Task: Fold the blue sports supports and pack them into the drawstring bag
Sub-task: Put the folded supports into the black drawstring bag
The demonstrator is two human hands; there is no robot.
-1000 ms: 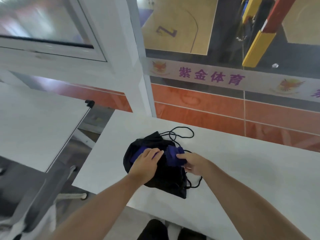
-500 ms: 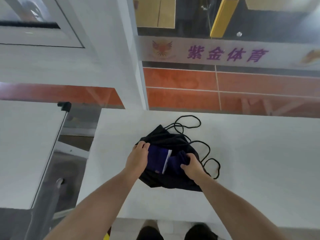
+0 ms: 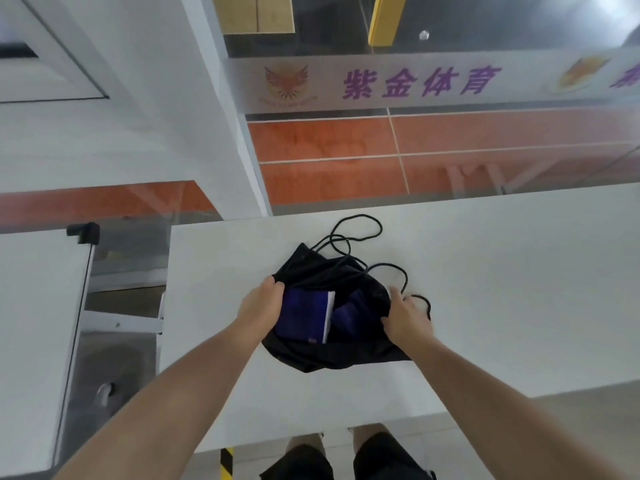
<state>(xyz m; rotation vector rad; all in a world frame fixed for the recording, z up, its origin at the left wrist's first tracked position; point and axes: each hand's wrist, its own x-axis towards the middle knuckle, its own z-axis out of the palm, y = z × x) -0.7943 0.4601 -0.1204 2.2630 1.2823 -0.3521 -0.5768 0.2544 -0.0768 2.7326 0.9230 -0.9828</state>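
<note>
A black drawstring bag lies on the white table with its mouth spread towards me. Inside it sit two folded blue sports supports: one flat with a white edge, one darker and bunched to its right. My left hand grips the left rim of the bag's mouth. My right hand grips the right rim, next to the black cords, which loop over the table behind the bag.
A glass wall with purple lettering rises right behind the table. A second white table stands to the left across a narrow gap. My legs in dark shorts show below the table's front edge.
Both hands have shifted from pressing the blue supports to the bag's rims and pulled the mouth wider. The supports now lie deeper inside. The camera has tilted down.
</note>
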